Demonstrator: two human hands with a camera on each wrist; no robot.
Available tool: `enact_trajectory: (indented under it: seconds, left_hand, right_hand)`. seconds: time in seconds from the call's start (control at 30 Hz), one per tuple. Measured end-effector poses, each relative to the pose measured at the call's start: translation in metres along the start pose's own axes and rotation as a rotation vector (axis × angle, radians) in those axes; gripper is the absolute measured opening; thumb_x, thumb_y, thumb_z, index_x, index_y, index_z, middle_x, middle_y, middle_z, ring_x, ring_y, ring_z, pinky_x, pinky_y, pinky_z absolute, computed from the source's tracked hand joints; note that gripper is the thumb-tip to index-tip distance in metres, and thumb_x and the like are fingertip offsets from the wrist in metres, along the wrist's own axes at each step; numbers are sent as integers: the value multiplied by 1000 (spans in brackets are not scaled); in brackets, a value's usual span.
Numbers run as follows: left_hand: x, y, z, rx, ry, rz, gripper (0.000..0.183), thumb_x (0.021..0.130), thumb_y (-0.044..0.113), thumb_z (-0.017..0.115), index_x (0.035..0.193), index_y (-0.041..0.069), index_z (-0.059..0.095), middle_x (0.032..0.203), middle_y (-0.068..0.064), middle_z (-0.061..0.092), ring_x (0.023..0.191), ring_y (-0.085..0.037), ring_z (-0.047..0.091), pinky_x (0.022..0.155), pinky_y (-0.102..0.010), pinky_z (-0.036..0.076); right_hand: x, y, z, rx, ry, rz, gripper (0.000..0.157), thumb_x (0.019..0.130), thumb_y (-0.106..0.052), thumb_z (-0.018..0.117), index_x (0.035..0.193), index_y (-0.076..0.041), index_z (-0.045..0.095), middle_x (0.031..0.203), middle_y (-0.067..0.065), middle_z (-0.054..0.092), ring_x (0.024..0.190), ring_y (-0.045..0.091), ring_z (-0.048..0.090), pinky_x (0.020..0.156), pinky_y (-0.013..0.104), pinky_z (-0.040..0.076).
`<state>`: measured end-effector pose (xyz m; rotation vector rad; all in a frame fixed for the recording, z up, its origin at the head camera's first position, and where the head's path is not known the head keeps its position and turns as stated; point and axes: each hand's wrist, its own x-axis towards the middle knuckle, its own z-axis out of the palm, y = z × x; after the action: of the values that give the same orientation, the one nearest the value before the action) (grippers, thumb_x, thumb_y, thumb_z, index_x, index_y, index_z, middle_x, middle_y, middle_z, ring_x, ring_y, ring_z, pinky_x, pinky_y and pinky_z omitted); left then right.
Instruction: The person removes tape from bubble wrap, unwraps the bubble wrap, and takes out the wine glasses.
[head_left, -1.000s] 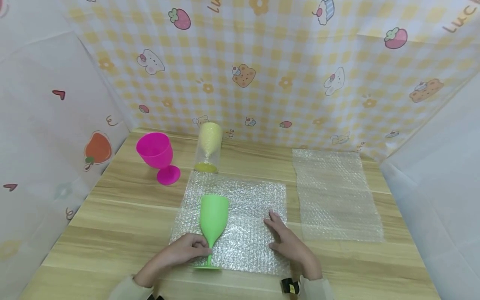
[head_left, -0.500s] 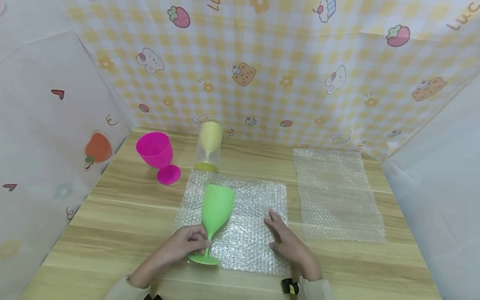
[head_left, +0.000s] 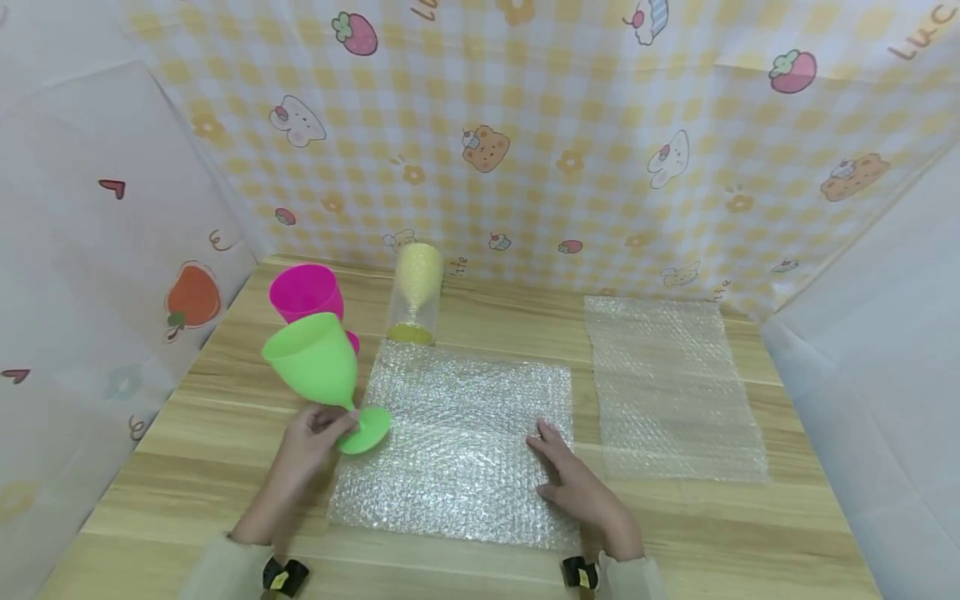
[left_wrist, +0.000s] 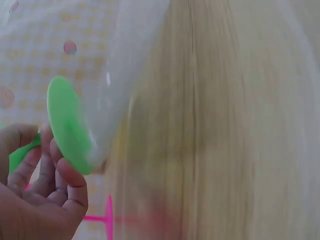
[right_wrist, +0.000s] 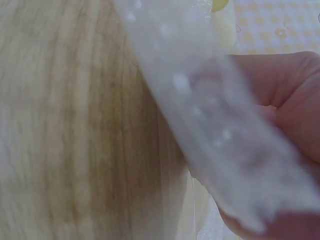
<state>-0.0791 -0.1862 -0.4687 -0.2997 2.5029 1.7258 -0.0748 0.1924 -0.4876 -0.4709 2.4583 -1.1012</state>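
Note:
My left hand [head_left: 311, 437] pinches the stem of a bright green goblet [head_left: 318, 362]. The goblet leans with its mouth toward the upper left, and its round foot [left_wrist: 67, 125] is plain in the left wrist view. In the head view it covers part of a magenta goblet [head_left: 306, 287] standing behind it. A sheet of bubble wrap [head_left: 457, 450] lies flat in front of me. On that sheet's right side rests my right hand [head_left: 581, 492], fingers spread and relaxed; a blurred edge of wrap [right_wrist: 200, 110] partly hides this hand in the right wrist view.
Toward the back stands a yellow goblet [head_left: 418, 275] rolled in clear wrap. Another bubble wrap sheet [head_left: 675, 392] lies to the right. A checked cloth [head_left: 540, 108] hangs behind the wooden table [head_left: 187, 500], with white cloth at both sides.
My left hand has lifted the green goblet off the bubble wrap and carried it left and away from me, tilting it leftward. My right hand has stayed in place.

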Motion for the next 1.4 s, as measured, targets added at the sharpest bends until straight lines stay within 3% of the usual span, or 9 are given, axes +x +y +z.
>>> enact_trajectory:
  seconds: [0.17,0.3,0.37,0.43,0.63,0.77,0.93,1.1,1.4]
  left_hand:
    - [12,-16,-20,102,172,-23,40,91,30,60,114,-2,56,107,-20,63,82,8,52,74,-11,46]
    - [15,-27,-31,167,203,-16,47,91,27,59,123,-5,49,120,-26,56,105,-19,57,95,-33,46]
    - [16,-31,-35,190,191,-5,49,92,26,58,125,-7,46,122,-29,53,113,-35,53,99,-47,42]
    - [15,-32,-38,205,170,3,50,92,26,57,125,-8,44,122,-32,52,115,-43,49,98,-55,39]
    - [14,-32,-42,301,136,-9,44,93,26,55,119,-10,50,111,-31,58,101,-40,57,82,-39,49]
    - [14,-31,-44,337,85,-30,42,94,25,54,118,-9,50,108,-29,59,96,-36,58,72,-28,48]
    - [16,-30,-48,339,2,3,42,94,18,53,121,-11,44,112,-32,55,99,-42,56,81,-42,51]
    - [23,-29,-55,325,-58,52,45,93,14,52,126,-13,38,119,-37,49,110,-51,48,92,-57,44]
    - [46,-31,-73,394,-32,83,46,96,24,51,121,-13,40,112,-35,49,109,-52,46,92,-63,37]
  right_hand:
    - [0,2,1,-7,-2,-5,70,79,5,61,142,0,31,156,14,2,142,37,0,112,55,8]
    - [0,2,1,-3,-4,-11,70,79,5,61,143,0,31,156,15,2,142,37,0,112,56,9]
    - [1,2,1,-1,-3,-14,70,79,5,61,143,0,31,156,15,2,142,37,0,112,56,9]
    - [1,2,0,0,-4,-15,70,79,5,61,143,0,31,156,15,2,142,38,0,112,56,8]
    - [0,0,0,4,-3,-19,70,79,5,61,142,0,31,155,15,2,142,38,0,112,56,8]
    - [-1,0,0,1,5,-28,70,79,5,61,142,1,32,155,17,4,142,39,1,112,57,9]
    - [-1,0,-1,5,-6,-19,70,79,5,61,142,1,31,155,16,2,142,38,0,112,56,7]
    - [-1,0,-1,7,-10,-21,70,79,5,61,142,1,30,155,16,1,142,38,0,112,56,7]
    - [0,2,0,5,-8,-19,70,79,5,60,143,0,31,155,15,2,142,37,-1,112,55,7]
